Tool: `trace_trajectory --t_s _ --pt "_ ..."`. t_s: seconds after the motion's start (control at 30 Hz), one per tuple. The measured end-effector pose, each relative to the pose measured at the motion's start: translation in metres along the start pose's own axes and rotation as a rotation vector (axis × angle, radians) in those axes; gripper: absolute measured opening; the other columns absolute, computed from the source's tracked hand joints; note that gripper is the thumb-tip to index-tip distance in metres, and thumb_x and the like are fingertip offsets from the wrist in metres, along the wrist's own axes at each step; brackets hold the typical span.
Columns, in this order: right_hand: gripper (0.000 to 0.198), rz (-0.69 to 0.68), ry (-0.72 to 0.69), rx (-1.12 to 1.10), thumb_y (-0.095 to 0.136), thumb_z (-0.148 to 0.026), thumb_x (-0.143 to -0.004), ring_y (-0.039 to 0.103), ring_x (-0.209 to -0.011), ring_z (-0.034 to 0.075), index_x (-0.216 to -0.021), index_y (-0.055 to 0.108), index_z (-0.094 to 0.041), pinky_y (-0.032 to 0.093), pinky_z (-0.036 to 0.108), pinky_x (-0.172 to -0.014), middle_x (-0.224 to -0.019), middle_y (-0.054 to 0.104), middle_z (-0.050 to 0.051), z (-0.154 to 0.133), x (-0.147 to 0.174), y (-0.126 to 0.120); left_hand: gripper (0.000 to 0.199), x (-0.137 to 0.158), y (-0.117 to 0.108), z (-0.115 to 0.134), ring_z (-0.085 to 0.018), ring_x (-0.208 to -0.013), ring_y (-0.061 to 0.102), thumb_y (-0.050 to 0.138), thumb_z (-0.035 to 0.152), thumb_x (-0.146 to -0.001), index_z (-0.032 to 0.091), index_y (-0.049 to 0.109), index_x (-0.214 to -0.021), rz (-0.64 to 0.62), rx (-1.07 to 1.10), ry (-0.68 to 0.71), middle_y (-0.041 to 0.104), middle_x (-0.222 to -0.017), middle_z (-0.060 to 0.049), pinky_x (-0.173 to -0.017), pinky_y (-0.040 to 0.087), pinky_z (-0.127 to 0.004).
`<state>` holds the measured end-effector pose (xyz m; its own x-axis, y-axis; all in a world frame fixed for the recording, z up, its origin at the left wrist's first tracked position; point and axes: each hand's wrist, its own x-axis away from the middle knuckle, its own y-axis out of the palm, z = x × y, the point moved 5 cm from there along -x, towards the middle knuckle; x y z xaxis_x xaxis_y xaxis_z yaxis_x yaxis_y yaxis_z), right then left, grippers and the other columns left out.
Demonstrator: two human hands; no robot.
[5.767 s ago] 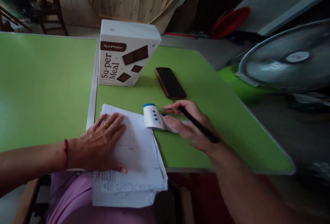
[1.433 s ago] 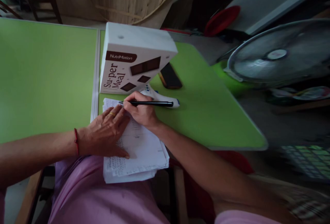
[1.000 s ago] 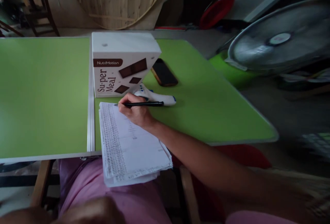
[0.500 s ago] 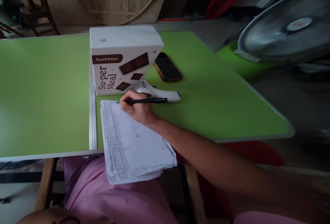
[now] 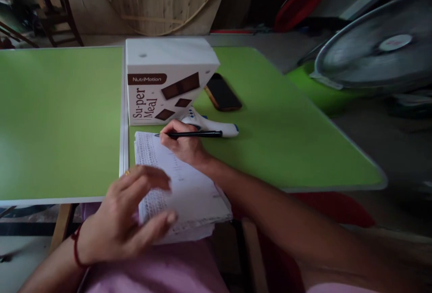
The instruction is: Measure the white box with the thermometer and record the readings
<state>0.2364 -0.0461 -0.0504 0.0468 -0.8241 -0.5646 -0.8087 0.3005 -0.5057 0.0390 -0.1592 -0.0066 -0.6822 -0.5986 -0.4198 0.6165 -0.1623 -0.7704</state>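
Observation:
My right hand grips a black pen, its tip at the top edge of a stack of paper sheets. Rows of dense handwriting run down the left side of the top sheet, and fainter marks show near its middle. Over the lower left of the sheets hovers my left hand, slightly blurred, fingers curved and thumb apart, holding nothing. The stack overhangs the table's near edge. Just beyond the pen lies a white and blue handheld device, like an infrared thermometer, partly hidden by my right hand.
A white "Su-per Meal" box stands behind the paper on the green table. Right of the box lies a dark phone. A large fan is beyond the table's right side. A wooden chair stands at the far left.
My left hand has come up from the lower left and is now over the paper. My right hand keeps the pen at the sheet's top. The view has shifted slightly.

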Motion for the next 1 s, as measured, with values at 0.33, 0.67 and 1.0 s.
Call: trace_trajectory --t_s 0.33,0.67,1.0 --pt "0.016 0.026 0.001 0.005 0.062 -0.032 -0.083 0.055 -0.054 0.015 -0.070 0.054 -0.025 0.048 0.027 -0.059 -0.059 0.063 -0.002 -0.003 0.000 -0.001 0.071 -0.029 0.047 -0.046 -0.046 -0.146 0.051 0.071 0.059 -0.094 0.004 0.061 -0.138 -0.084 -0.402 -0.022 0.055 -0.154 -0.030 -0.122 0.042 -0.067" --pt "0.016 0.045 -0.004 -0.009 0.062 -0.033 -0.079 0.054 -0.051 0.015 -0.067 0.055 -0.026 0.047 0.026 -0.056 -0.057 0.064 -0.002 -0.005 -0.001 -0.004 0.070 -0.030 0.047 -0.047 -0.045 -0.150 0.046 0.070 0.059 -0.094 0.005 0.060 -0.138 -0.110 -0.375 -0.053 0.052 -0.156 -0.030 -0.125 0.037 -0.066" --pt "0.016 0.076 0.024 -0.008 0.066 -0.033 -0.081 0.055 -0.052 0.015 -0.071 0.057 -0.025 0.048 0.027 -0.058 -0.057 0.062 -0.003 0.000 0.001 -0.004 0.069 -0.029 0.046 -0.048 -0.044 -0.151 0.045 0.070 0.058 -0.094 0.007 0.059 -0.140 -0.116 -0.354 -0.058 0.051 -0.158 -0.029 -0.125 0.036 -0.066"
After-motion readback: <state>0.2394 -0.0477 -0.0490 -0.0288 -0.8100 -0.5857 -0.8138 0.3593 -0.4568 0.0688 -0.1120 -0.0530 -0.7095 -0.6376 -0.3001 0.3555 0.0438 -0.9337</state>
